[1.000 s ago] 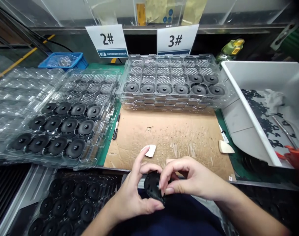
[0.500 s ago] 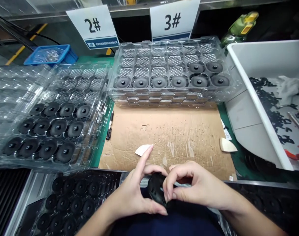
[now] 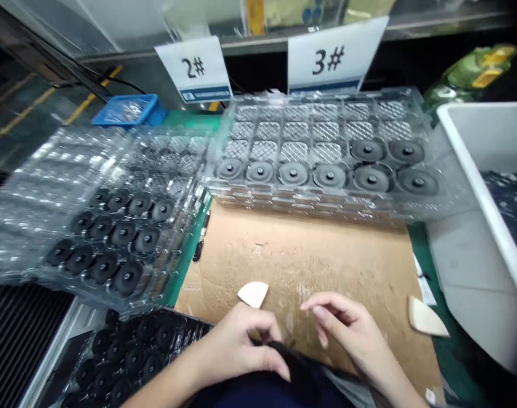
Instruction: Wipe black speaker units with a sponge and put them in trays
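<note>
My left hand [image 3: 245, 348] is curled at the bottom centre, fingers closed around a black round part [image 3: 283, 351] that shows only as a dark edge under the thumb. My right hand [image 3: 347, 334] hovers just right of it over the cardboard mat [image 3: 326, 266], fingers loosely bent and apart, holding nothing. A small white wedge-shaped piece [image 3: 253, 293] lies on the mat just above my left hand. The picture is blurred by motion.
A clear blister tray [image 3: 326, 153] under the 3# sign holds several black discs; another tray [image 3: 114, 226] at left under 2# holds more. A dark tray of discs [image 3: 126, 357] sits at bottom left. A white bin [image 3: 487, 187] stands right, a second white wedge [image 3: 426, 317] beside it.
My right hand has let go of the black part and opened, moving slightly right. My left hand has closed over the part and lowered. The camera view has shifted.
</note>
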Motion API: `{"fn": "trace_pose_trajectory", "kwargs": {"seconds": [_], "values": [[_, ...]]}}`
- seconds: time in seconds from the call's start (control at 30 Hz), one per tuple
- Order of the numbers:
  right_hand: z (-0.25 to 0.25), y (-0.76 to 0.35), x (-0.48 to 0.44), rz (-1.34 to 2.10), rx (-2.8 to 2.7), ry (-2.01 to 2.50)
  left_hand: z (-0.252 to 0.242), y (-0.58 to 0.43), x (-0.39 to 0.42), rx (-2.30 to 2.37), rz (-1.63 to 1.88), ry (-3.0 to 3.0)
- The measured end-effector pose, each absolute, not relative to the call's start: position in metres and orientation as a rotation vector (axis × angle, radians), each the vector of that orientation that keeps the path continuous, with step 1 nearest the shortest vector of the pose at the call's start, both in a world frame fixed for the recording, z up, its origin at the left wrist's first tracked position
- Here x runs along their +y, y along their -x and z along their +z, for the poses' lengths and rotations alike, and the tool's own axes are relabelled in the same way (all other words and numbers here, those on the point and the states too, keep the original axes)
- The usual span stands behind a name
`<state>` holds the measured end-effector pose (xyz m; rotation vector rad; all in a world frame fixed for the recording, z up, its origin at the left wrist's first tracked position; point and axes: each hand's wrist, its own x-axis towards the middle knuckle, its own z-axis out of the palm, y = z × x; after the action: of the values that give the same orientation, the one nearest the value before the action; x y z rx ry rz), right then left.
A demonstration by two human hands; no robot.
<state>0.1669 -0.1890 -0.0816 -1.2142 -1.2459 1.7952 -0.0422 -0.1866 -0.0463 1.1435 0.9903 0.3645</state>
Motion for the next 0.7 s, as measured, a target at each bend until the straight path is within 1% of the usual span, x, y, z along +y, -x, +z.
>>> {"fn": "trace_pose_trajectory", "kwargs": {"seconds": [0.1,0.17,0.23,0.37,0.53,0.6,0.7], "values": [[-0.094,-0.151,-0.158,1.382,-1.669,1.31,-0.05,0.055,-0.185,1.18,0.465,-0.984],[-0.101,-0.131,-0.137,1.233,-1.921,1.221,-0.049,0.071,-0.182,1.288,0.569,-0.954],[-0.108,-0.11,-0.12,1.154,-2.087,1.141,-0.044,0.09,-0.176,1.387,0.657,-0.937],[-0.129,-0.08,-0.095,1.066,-2.227,1.075,-0.021,0.136,-0.154,1.615,0.801,-0.932],[-0.153,-0.078,-0.084,1.036,-2.261,1.026,0.003,0.192,-0.104,2.049,0.891,-1.098],[-0.159,-0.082,-0.082,1.044,-2.249,1.005,0.003,0.208,-0.076,2.216,0.899,-1.219],[-0.165,-0.085,-0.082,1.058,-2.248,0.949,-0.011,0.222,-0.033,2.35,0.838,-1.41]]}}
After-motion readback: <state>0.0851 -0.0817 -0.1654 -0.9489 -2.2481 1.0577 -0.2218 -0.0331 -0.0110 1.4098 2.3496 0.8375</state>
